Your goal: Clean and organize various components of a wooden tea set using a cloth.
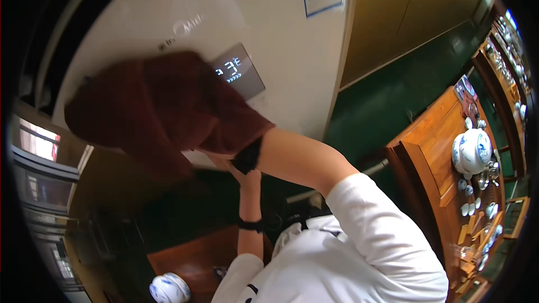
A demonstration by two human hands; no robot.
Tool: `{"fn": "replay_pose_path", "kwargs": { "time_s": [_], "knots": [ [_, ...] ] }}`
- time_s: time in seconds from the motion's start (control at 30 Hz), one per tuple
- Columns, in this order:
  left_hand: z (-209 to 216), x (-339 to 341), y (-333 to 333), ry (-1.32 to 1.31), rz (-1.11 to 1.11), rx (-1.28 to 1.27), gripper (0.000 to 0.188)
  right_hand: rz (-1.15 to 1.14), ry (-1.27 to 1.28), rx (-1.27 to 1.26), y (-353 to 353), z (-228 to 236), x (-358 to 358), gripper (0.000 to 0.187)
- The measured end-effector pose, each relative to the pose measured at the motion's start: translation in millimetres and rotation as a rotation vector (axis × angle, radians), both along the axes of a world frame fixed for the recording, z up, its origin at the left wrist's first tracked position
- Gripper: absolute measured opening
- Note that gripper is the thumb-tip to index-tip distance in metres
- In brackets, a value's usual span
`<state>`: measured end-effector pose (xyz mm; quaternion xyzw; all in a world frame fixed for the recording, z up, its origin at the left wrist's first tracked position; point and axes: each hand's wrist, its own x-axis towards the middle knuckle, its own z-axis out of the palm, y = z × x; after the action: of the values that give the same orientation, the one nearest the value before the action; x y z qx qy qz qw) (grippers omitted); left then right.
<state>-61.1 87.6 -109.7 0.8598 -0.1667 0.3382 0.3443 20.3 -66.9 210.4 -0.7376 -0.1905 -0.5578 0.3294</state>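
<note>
A dark red cloth (163,101), blurred by motion, covers my right hand and spreads over the front of a tall white appliance (286,67) that looks like a standing air conditioner. My right forearm (303,157) reaches up and left into the cloth, which hides the fingers. Part of a lit display panel (238,70) shows beside the cloth's upper right edge. Below the right wrist is my left hand (247,176), with its fingers mostly hidden by the cloth and a black band on the wrist. A black item (247,157) shows at the right wrist.
At the right, a wooden table (426,118) bears a large blue-and-white lidded pot (471,151), small cups and wooden tools. Another blue-and-white pot (169,288) stands on a brown wooden surface (202,252) at the lower left. Crowded shelves (499,78) line the far right.
</note>
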Motion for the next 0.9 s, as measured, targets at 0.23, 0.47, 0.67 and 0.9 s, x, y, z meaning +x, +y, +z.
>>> {"fn": "replay_pose_path", "kwargs": {
  "time_s": [0.23,0.47,0.67,0.9],
  "knots": [
    [55.3,-25.3,-0.7,0.036,0.077,-0.011,0.063,-0.279,-0.227,0.254,-38.9,25.0,0.6,0.065],
    [54.6,-38.0,2.7,0.04,-0.02,-0.013,0.061,-0.488,-0.153,0.662,-127.7,-34.1,-2.8,0.064],
    [45.2,-41.0,10.8,-0.021,-0.11,-0.064,0.052,-0.577,0.155,0.674,-101.8,-116.1,-1.4,0.053],
    [22.9,-92.2,-96.1,0.388,-0.635,-0.011,0.08,0.217,0.669,0.637,-119.6,-237.5,-208.7,0.024]
  ]
}}
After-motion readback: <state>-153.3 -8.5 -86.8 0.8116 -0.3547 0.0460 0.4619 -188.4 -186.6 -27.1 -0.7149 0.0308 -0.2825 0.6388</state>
